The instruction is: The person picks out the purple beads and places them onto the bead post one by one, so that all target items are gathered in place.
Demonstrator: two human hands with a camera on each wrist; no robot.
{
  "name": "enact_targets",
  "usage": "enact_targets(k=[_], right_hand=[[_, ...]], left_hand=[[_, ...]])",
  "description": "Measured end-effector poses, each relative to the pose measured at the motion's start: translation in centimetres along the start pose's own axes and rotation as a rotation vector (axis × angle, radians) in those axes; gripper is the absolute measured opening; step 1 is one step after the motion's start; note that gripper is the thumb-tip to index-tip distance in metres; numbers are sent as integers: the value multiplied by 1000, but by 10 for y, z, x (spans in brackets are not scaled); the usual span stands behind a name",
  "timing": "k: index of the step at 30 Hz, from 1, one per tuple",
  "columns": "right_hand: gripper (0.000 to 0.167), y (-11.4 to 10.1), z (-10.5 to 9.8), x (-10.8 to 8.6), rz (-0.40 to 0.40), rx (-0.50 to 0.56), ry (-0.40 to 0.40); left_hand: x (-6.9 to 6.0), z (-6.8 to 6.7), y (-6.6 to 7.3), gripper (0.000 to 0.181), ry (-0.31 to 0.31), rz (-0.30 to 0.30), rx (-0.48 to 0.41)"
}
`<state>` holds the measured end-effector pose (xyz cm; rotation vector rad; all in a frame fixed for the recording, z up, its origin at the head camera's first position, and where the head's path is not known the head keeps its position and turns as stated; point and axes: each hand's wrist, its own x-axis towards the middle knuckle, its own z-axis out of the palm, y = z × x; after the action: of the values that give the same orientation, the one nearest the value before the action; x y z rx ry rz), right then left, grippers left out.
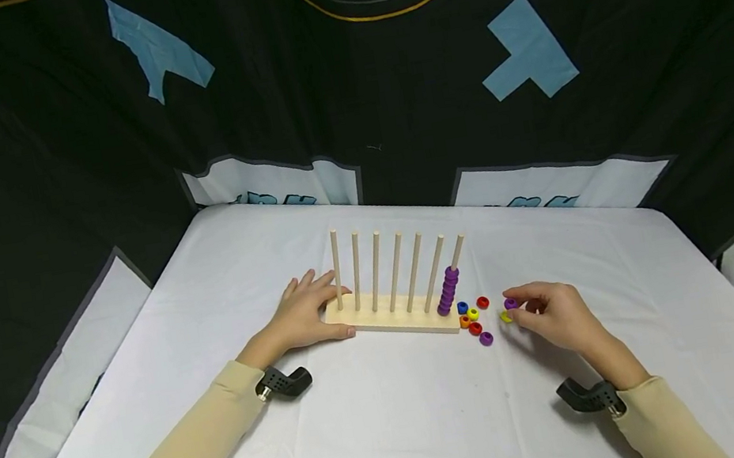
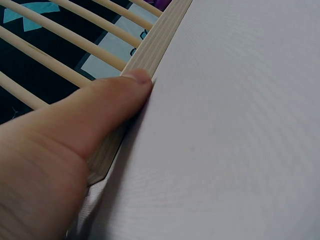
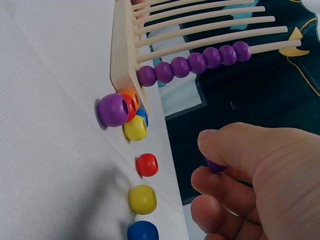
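A wooden peg stand (image 1: 396,321) with a row of upright pegs sits mid-table. My left hand (image 1: 308,312) grips its left end, the thumb (image 2: 112,102) along the front edge of the base and the fingers behind. Purple beads (image 3: 196,63) are stacked on the rightmost peg; the other pegs are bare. Right of the stand, my right hand (image 1: 557,315) pinches a purple bead (image 3: 216,167) between thumb and fingers, above the table. Below it lies a yellow bead (image 3: 143,199), and a blue bead (image 3: 143,231) shows nearby in the right wrist view, hidden in the head view.
Several loose beads lie by the stand's right end, among them a purple bead (image 1: 486,338), a red bead (image 1: 483,302) and an orange bead (image 1: 464,322). White cloth covers the table (image 1: 384,426). A black curtain (image 1: 361,102) hangs behind it.
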<state>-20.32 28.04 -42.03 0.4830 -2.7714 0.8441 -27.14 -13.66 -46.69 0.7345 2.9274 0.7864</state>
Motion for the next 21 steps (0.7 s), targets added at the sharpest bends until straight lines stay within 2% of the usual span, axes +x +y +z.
enact_targets(k=[11,21], right_hand=[[29,-8,-4,3,64,31,-10],[29,-12,-6,7,27,73,30]], left_hand=[[-1,-3,1,71,3,7,7],[-1,-2,2,70,-4,0,-1]])
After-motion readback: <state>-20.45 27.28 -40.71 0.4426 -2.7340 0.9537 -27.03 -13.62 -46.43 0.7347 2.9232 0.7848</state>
